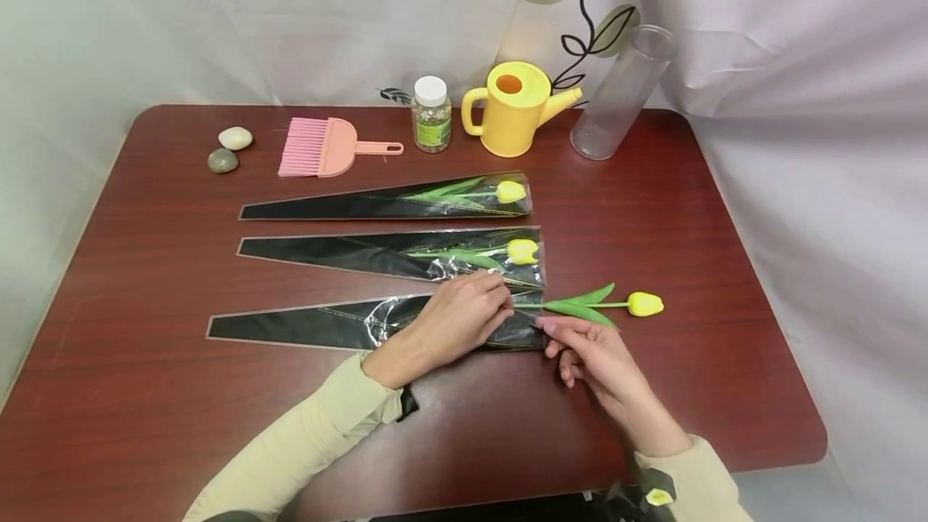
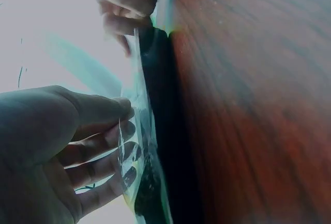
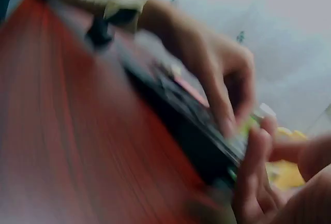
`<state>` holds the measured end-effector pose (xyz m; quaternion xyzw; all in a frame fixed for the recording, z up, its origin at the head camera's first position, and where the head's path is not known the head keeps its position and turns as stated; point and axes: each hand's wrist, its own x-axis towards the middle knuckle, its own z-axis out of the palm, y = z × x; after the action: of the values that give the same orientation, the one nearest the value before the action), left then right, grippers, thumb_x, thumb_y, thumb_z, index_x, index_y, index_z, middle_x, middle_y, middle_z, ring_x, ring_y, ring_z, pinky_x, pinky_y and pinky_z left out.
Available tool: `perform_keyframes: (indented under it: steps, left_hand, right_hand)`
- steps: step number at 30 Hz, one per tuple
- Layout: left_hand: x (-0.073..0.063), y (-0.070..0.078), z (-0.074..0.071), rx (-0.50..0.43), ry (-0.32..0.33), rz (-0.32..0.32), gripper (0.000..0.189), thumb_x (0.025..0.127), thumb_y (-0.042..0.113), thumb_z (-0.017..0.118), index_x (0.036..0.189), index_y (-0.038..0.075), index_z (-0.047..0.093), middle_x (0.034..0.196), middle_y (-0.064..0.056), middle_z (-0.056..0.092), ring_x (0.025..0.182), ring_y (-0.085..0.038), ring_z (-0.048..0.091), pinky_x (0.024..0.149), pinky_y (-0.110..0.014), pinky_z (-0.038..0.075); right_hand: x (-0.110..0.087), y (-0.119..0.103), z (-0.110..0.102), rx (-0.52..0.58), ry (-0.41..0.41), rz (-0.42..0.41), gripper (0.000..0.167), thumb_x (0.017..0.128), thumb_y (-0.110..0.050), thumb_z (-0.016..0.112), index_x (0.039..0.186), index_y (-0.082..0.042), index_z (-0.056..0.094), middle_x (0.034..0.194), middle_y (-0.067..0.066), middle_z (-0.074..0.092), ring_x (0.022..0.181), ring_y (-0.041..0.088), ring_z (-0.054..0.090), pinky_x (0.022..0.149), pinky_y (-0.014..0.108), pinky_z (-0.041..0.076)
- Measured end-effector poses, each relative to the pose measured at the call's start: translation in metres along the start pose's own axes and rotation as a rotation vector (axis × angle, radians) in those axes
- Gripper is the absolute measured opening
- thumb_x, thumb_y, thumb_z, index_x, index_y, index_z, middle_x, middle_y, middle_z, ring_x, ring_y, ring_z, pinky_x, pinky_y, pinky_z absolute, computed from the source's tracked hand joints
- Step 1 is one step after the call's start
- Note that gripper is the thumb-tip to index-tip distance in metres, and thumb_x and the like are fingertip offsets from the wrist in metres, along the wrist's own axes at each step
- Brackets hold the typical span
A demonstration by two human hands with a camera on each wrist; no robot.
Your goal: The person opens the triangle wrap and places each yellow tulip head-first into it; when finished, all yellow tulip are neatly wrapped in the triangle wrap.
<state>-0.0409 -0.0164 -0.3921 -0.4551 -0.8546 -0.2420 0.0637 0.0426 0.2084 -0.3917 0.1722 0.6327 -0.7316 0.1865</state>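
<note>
A yellow tulip with green leaves lies partly inside the nearest flower sleeve, black-backed with a clear front. Its bloom and leaves stick out past the sleeve's wide right end. My left hand pinches the sleeve's clear film between thumb and fingers. At the sleeve's open edge my right hand pinches the film with thumb and forefinger, just below the stem. The right wrist view is blurred; there both hands meet near the sleeve's end. Behind lie two more sleeves, each with a yellow tulip inside.
Along the back of the table are two stones, a pink brush, a white-capped jar, a yellow watering can and a clear glass vase. White curtains hang behind and at the sides.
</note>
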Motion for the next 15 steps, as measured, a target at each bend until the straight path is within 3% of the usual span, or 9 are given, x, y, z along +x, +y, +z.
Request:
perform_keyframes:
  steps: [3, 7, 9, 11, 15]
  left_hand:
    - [0.000, 0.000, 0.000, 0.007, 0.009, 0.006, 0.006, 0.092, 0.019, 0.069, 0.088, 0.015, 0.068, 0.087, 0.006, 0.058, 0.081, -0.012, 0.056, 0.075, -0.028, 0.051]
    - [-0.001, -0.001, 0.000, 0.010, 0.016, 0.008, 0.006, 0.093, 0.019, 0.068, 0.088, 0.015, 0.068, 0.086, 0.006, 0.058, 0.081, -0.012, 0.055, 0.074, -0.027, 0.051]
    - [-0.001, -0.001, -0.001, 0.006, 0.015, 0.007, 0.006, 0.092, 0.019, 0.068, 0.088, 0.015, 0.068, 0.087, 0.006, 0.058, 0.081, -0.011, 0.056, 0.074, -0.027, 0.051]
    - [-0.001, -0.001, -0.001, 0.003, 0.016, 0.009, 0.005, 0.092, 0.019, 0.068, 0.088, 0.015, 0.068, 0.087, 0.006, 0.058, 0.082, -0.011, 0.056, 0.074, -0.027, 0.051]
    - [0.000, -0.001, -0.001, 0.000, 0.019, 0.009, 0.005, 0.093, 0.018, 0.068, 0.088, 0.015, 0.068, 0.087, 0.006, 0.058, 0.082, -0.011, 0.056, 0.073, -0.028, 0.051]
  right_hand:
    - [-0.006, -0.014, -0.013, -0.292, 0.011, -0.297, 0.025, 0.094, -0.011, 0.067, 0.112, 0.006, 0.066, 0.073, 0.010, 0.067, 0.050, 0.016, 0.058, 0.045, 0.026, 0.050]
    - [-0.006, -0.035, -0.048, -0.945, 0.173, -0.769, 0.016, 0.084, -0.006, 0.076, 0.100, -0.008, 0.072, 0.082, 0.001, 0.069, 0.070, 0.017, 0.063, 0.063, 0.024, 0.050]
    - [-0.002, -0.042, -0.064, -1.204, 0.226, -0.929, 0.019, 0.079, -0.007, 0.078, 0.097, -0.012, 0.074, 0.089, -0.002, 0.069, 0.082, 0.017, 0.061, 0.073, 0.028, 0.044]
    - [0.005, -0.042, -0.081, -1.340, 0.175, -1.022, 0.022, 0.075, -0.009, 0.078, 0.097, -0.012, 0.075, 0.095, -0.001, 0.069, 0.091, 0.021, 0.058, 0.076, 0.038, 0.039]
    - [0.014, -0.041, -0.094, -1.456, 0.053, -1.063, 0.022, 0.074, -0.011, 0.078, 0.096, -0.009, 0.075, 0.098, 0.003, 0.069, 0.096, 0.026, 0.058, 0.080, 0.044, 0.038]
